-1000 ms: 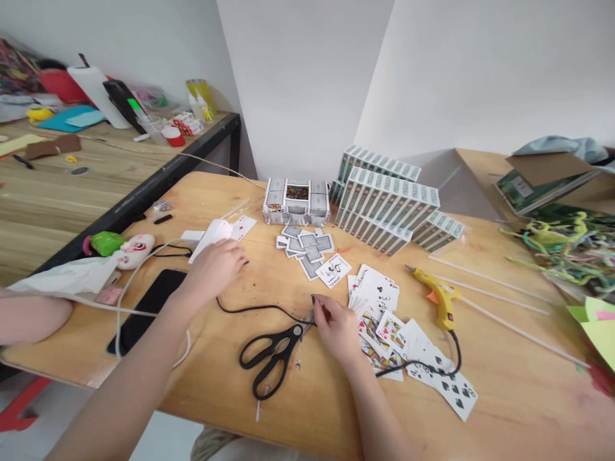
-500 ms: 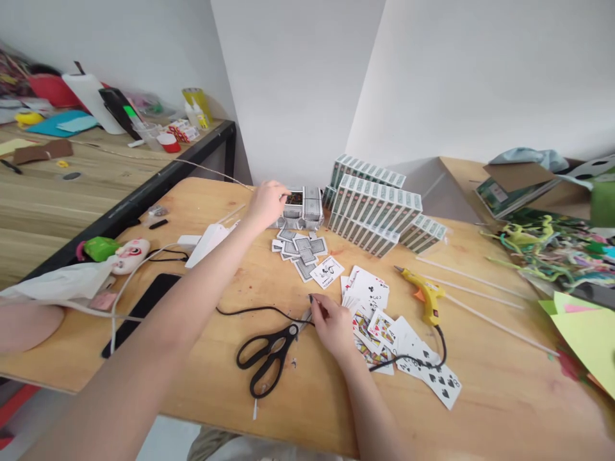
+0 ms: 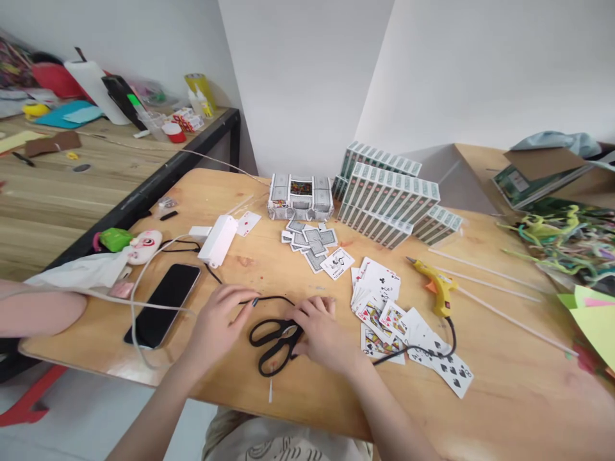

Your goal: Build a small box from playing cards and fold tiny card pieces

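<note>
My right hand (image 3: 319,330) lies curled over the blades of the black-handled scissors (image 3: 271,355), thumb and fingers closed around the pivot area. The blades are hidden beneath it. My left hand (image 3: 218,323) hovers to the left of the scissors with fingers apart and nothing in it, close by a thin black cable (image 3: 273,297). Beyond the hands are loose face-down cards (image 3: 312,246), a joker card (image 3: 337,263) and a box covered in playing cards (image 3: 301,208). Face-up playing cards (image 3: 379,285) spread to the right of my right hand.
A yellow glue gun (image 3: 435,288) and white sticks (image 3: 485,282) lie at right. Stacked card packs (image 3: 389,198) stand behind. Left are a phone (image 3: 166,304), a white power strip (image 3: 218,240), cables and another person's bent limb (image 3: 43,310). Pipe cleaners (image 3: 562,246) fill the far right.
My left hand has come back from the card-covered box toward me, beside the scissors. My right hand has shifted from the blade tips down over the scissors. The view has shifted slightly.
</note>
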Action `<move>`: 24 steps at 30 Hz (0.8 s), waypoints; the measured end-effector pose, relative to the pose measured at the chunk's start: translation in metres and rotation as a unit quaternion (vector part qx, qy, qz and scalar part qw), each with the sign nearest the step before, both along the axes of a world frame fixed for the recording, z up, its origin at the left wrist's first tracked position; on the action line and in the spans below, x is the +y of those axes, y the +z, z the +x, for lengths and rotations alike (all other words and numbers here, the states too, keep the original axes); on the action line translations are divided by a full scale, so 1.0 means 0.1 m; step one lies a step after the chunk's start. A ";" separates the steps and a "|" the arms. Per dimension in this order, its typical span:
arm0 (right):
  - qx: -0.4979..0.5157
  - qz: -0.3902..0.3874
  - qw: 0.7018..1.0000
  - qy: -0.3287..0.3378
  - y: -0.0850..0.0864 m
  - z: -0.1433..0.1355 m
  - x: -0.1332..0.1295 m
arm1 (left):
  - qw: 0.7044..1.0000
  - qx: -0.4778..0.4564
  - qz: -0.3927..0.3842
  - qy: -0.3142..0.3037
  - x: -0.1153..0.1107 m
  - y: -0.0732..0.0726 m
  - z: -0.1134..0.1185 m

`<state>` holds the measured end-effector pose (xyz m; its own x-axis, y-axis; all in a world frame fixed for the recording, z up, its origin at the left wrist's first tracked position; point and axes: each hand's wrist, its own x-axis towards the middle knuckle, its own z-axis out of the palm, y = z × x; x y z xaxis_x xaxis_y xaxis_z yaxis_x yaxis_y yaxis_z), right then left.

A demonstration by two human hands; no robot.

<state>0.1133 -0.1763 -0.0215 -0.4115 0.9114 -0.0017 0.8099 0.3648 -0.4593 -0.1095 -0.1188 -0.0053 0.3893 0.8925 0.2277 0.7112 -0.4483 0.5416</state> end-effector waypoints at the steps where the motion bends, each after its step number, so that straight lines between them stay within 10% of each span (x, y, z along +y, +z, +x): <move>1: -0.004 -0.007 1.000 -0.004 -0.02 0.00 0.03 | 1.000 -0.002 -0.001 0.018 -0.10 -0.03 -0.07; 12: -0.158 0.088 0.983 -0.014 -0.03 0.05 0.08 | 0.981 0.184 -0.042 -0.040 -0.87 -0.26 -0.04; 18: -0.222 0.129 0.966 0.032 -0.09 0.11 0.11 | 0.971 0.238 0.002 0.008 -0.63 -0.33 0.00; 24: -0.122 0.091 0.986 -0.063 -0.11 0.35 0.19 | 0.991 0.133 -0.004 -0.008 -0.42 -0.37 0.03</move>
<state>0.1482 -0.1571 -0.0325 -0.3026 0.9496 0.0818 0.9323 0.3128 -0.1815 -0.1064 -0.1603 -0.0427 0.4491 0.8870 0.1079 0.8222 -0.4575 0.3387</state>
